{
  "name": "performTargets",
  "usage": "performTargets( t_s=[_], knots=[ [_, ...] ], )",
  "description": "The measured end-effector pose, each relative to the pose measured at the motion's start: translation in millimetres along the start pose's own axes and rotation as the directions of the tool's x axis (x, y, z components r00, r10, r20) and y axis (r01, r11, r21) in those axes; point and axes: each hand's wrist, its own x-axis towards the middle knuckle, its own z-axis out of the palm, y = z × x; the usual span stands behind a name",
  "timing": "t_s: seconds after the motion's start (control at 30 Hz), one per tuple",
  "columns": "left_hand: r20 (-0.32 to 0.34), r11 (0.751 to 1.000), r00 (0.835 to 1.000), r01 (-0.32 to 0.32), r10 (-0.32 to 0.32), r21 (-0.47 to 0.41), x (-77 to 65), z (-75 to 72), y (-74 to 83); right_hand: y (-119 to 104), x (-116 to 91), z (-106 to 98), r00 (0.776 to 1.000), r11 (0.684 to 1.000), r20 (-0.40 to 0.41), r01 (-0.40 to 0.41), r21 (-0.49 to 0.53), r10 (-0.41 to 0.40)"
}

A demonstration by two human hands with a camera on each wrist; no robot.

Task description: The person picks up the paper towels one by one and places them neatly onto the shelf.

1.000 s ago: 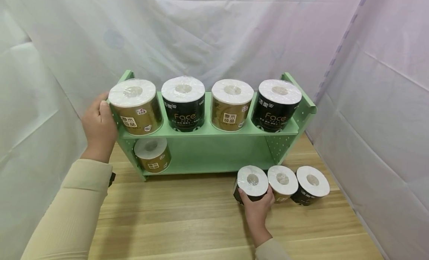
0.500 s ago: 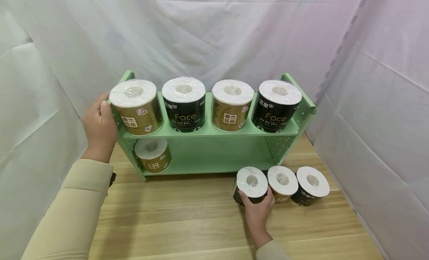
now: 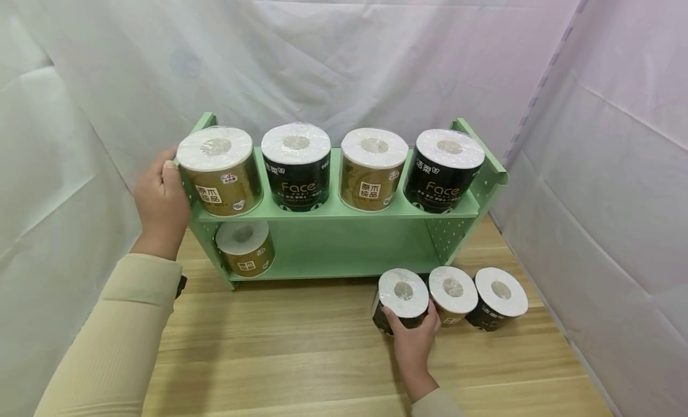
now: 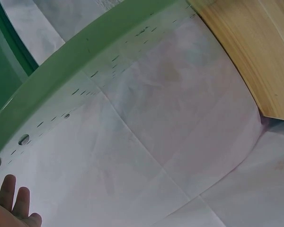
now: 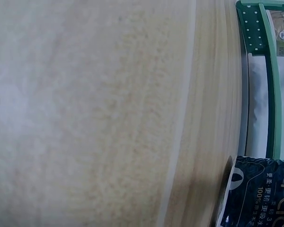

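Observation:
In the head view, my right hand (image 3: 415, 339) grips a black-wrapped toilet roll (image 3: 402, 294) by its near side, thumb on the left and fingers on the right. The roll stands upright on the wooden table, leaning slightly. Part of its black wrapper (image 5: 255, 191) shows in the right wrist view. My left hand (image 3: 161, 203) rests against the outer left side of a green two-tier shelf (image 3: 344, 250). Its fingers (image 4: 21, 203) look mostly straight beside the side panel in the left wrist view. Two more rolls, one gold (image 3: 453, 290) and one black (image 3: 498, 299), stand to the right of the gripped one.
Gold and black rolls alternate along the upper tier, among them a gold roll (image 3: 219, 172) at the left end and a black roll (image 3: 443, 171) at the right end. Another gold roll (image 3: 245, 250) stands at the lower tier's left. White curtains (image 3: 344, 58) surround the table (image 3: 290, 345).
The gripped black roll has shifted slightly toward me and to the left with my right hand around it. My left hand stays at the shelf's side.

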Motion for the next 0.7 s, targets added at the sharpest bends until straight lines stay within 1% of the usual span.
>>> performTargets(
  t_s=[0.27,0.53,0.7],
  knots=[
    [-0.004,1.0,1.0,0.003,-0.003,0.0,0.5,-0.9,0.1,-4,-3,-2,1.0,1.0,0.02,-0.008,-0.011,0.008],
    [0.004,1.0,1.0,0.006,-0.006,0.008,0.7,-1.5,0.0,-12,-8,-5,0.997,0.998,0.072,-0.034,0.047,0.031],
    [0.004,1.0,1.0,0.0,0.0,0.002,0.1,-1.1,0.5,-19,-12,-6,0.996,0.997,0.088,-0.03,0.068,0.024]
  ],
)
